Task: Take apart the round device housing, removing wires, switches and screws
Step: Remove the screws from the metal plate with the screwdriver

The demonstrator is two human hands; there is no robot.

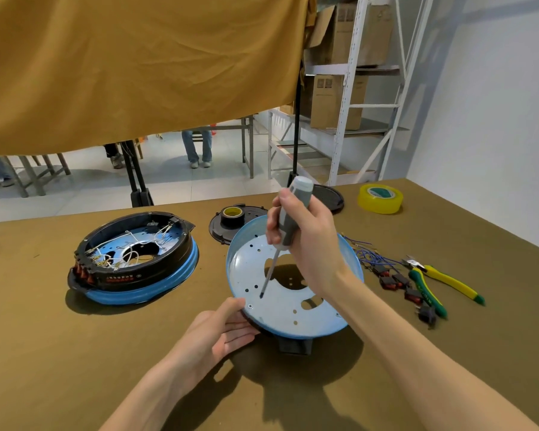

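right hand (pixel 305 244) is gripping the screwdriver (pixel 285 234) over a near-edge screw (pixel 250 305) while left hand (pixel 221 329) is holding the stripped blue housing (pixel 293 312), wires and switches (pixel 399 281) already lying right, second housing (pixel 134 259) left still looking fully wired

a mustard cloth (pixel 143 66) is hanging across the upper left, sagging above the olive-covered bench (pixel 75 353). under its hem a pale tiled floor (pixel 168 178) is showing, with metal table legs (pixel 250 147) standing on it and a person's legs in jeans (pixel 198 147) beside them. a white metal shelving rack (pixel 352 98) is carrying cardboard boxes (pixel 336 101) at the right, against a plain white wall (pixel 495 119) catching soft daylight
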